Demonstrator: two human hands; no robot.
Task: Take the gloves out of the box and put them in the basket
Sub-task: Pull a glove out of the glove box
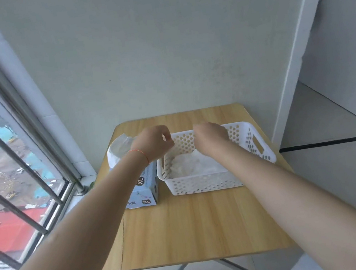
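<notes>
We see both hands raised over a small wooden folding table (186,226), above the far half of its top. The left hand (154,143) hovers at the gap between the glove box (143,190) and the white perforated basket (205,182), its fingers curled with the tips pinched together; a faint translucent film seems to hang from them toward the basket, though we cannot tell for certain that a glove is held. A thin red string bracelet (140,153) circles that wrist. The right hand (210,137) is over the basket's middle, fingers bent downward; whether it grips anything we cannot tell, since its fingertips are turned away from us. The two hands are apart, with the basket's far wall showing between them. Clear gloves (190,165) already lie crumpled inside the basket, and another tuft of gloves (120,149) stands out of the box's far end. The box, marked XL, lies just beside the basket's left wall, its outer side close to the table's left edge — little spare room there. The basket's right corner reaches near the right edge. The near half of the tabletop is bare wood. A barred window (10,160) stands at left, a pale wall (147,47) directly behind the table.
</notes>
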